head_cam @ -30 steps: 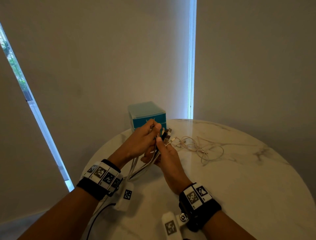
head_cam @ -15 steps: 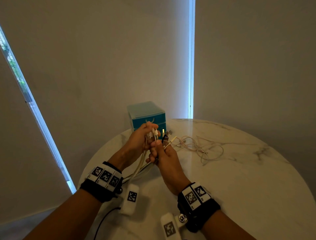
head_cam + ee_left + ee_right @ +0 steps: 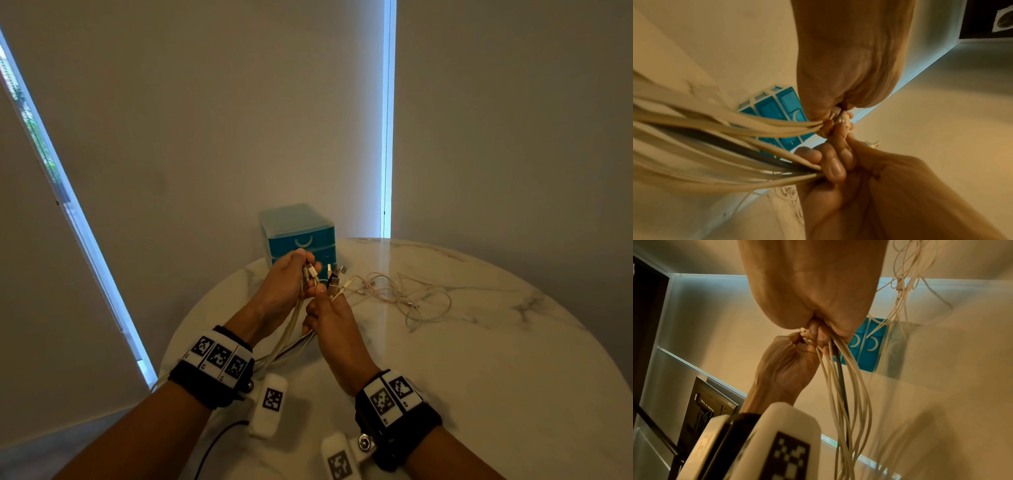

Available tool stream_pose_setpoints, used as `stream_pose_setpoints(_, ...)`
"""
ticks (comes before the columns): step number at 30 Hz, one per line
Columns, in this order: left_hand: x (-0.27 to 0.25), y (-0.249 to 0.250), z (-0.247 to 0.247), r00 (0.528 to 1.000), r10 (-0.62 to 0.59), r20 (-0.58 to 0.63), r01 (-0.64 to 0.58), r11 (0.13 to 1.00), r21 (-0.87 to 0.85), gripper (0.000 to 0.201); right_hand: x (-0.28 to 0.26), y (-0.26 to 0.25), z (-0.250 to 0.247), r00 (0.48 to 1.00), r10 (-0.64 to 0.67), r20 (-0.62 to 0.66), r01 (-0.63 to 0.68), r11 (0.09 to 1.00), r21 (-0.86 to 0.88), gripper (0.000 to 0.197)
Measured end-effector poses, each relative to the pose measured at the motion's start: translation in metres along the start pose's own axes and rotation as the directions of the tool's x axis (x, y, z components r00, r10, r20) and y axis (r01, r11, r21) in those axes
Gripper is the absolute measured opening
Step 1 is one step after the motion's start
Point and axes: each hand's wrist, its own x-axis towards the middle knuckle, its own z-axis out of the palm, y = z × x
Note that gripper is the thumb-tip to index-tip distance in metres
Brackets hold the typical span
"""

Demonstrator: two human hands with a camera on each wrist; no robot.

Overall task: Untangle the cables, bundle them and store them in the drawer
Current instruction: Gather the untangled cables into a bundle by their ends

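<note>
Since a second ago my hands have drawn slightly apart and the plug ends have fanned out between them, where before they sat packed together. My left hand (image 3: 286, 284) is curled round the pale cables (image 3: 294, 318) just below their white plugs, a tight grip holding them upright. My right hand (image 3: 330, 318) is closed on the rest of the bunch, a dark cable among them, with its plugs (image 3: 334, 279) sticking up past my thumb. Both hands hover over the counter (image 3: 479, 359), touching at the fingertips, and the cables sag from them toward my wrists. A thin tangled cable (image 3: 407, 294) lies loose on the counter, just right of my hands. The blue drawer unit (image 3: 298, 233) stands right behind my hands at the counter's far edge, its drawers closed.
</note>
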Motion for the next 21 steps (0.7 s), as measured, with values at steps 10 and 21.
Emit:
stream_pose_setpoints(10, -0.002, -0.009, 0.007, 0.996, 0.019, 0.085, -0.023, 0.999, 0.046, 0.037, 0.004, 0.002, -0.004, 0.99, 0.137, -0.012, -0.137, 0.99, -0.015, 0.035)
stream_pose_setpoints(21, -0.006, 0.0, 0.016, 0.998, -0.039, 0.054, 0.047, 0.986, -0.161, 0.032, 0.0, 0.004, -0.008, 1.0, -0.001, -0.013, 0.0, 0.996, -0.09, 0.04)
